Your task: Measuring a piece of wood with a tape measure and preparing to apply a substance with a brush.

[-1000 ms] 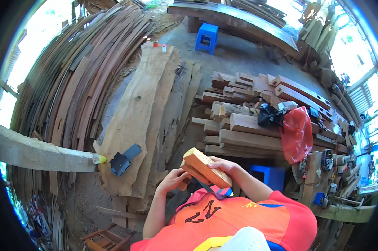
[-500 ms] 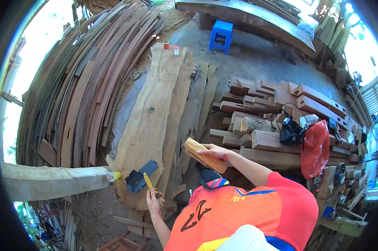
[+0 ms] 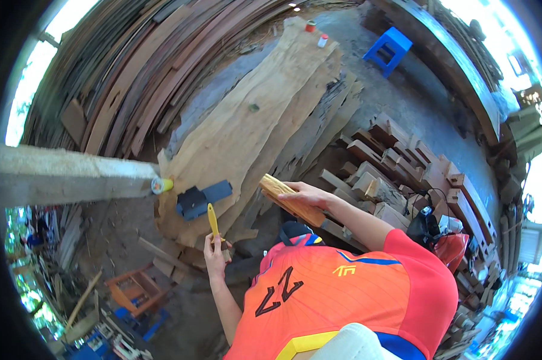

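My left hand (image 3: 215,255) is closed round a paintbrush (image 3: 212,217) with a yellow handle pointing up and away; its dark bristle end shows partly below the fingers. My right hand (image 3: 308,195) grips a pale brown wooden block (image 3: 275,186), grained and held tilted, with the thumb side on its top. Both hands are above the near end of a long wood slab (image 3: 235,141). Beyond the brush lie dark blue-grey sheets (image 3: 214,193) on the slab, and a clear and yellow cup (image 3: 162,185) stands at the slab's left edge.
A concrete post (image 3: 78,171) comes in from the left beside the cup. Stacked boards (image 3: 145,66) fill the far left. Cut timbers (image 3: 397,162) lie to the right. A blue stool (image 3: 388,51) and two small containers, one a red tin (image 3: 310,26), stand farther off.
My view has turned, so the slab, boards and timbers appear rotated clockwise, and more of the left floor shows. Both hands keep hold of the paintbrush and the wooden block.
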{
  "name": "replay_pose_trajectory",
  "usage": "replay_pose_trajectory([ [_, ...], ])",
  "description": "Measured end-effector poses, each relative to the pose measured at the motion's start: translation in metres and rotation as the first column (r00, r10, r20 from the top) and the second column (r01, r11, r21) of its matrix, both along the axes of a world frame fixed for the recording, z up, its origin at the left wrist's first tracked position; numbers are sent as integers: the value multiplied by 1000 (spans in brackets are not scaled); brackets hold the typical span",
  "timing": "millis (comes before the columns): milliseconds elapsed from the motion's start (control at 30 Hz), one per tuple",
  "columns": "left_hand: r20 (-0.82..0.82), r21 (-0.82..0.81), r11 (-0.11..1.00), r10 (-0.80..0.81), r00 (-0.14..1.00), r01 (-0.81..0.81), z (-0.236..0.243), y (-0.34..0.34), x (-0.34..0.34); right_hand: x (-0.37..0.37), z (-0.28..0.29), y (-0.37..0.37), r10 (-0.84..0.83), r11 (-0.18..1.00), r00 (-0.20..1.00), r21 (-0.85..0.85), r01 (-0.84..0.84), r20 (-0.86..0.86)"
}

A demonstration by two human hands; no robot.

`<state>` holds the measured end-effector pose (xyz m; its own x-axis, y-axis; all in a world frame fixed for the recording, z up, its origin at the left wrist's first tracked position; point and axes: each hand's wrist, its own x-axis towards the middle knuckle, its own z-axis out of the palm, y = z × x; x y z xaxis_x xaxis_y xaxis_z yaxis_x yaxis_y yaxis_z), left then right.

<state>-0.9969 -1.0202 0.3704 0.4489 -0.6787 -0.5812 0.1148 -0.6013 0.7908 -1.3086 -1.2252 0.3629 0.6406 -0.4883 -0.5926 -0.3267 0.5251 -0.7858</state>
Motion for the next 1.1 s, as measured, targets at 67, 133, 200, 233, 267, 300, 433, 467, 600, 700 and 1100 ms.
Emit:
replay_pose_trajectory([
  [67,5,-38,999,-35,999,36,-1,17,-4,22,-4,3,129,988,992,-85,-129,2],
  [133,4,-115,993,34,999,-33,-3,38,-8,45,-4,13,208,976,977,-74,-205,35],
  [200,6,-128,986,112,994,-110,-4,61,-13,74,-2,27,288,957,955,-55,-284,78],
  [233,12,-171,980,104,994,-101,-5,70,-15,91,-1,37,312,950,947,-50,-309,77],
  [267,13,-171,980,107,994,-104,-4,79,-17,106,1,47,324,945,943,-72,-319,81],
  [300,-65,-268,952,139,988,-151,-3,87,-20,119,4,57,347,938,931,-67,-341,110],
  [433,-263,-269,882,319,911,-387,4,117,-27,168,18,107,360,930,897,-28,-366,256],
  [467,-241,-281,878,326,914,-387,5,124,-27,179,21,115,382,923,874,-87,-374,300],
  [600,-178,-345,862,328,928,-371,-7,142,-24,195,26,138,431,898,830,-80,-432,353],
  [700,-88,-406,854,317,944,-324,-23,151,-24,193,26,149,415,904,836,-64,-422,359],
  [1100,-301,-299,884,269,915,-358,-29,97,-46,198,13,153,455,879,816,-325,-349,357],
])
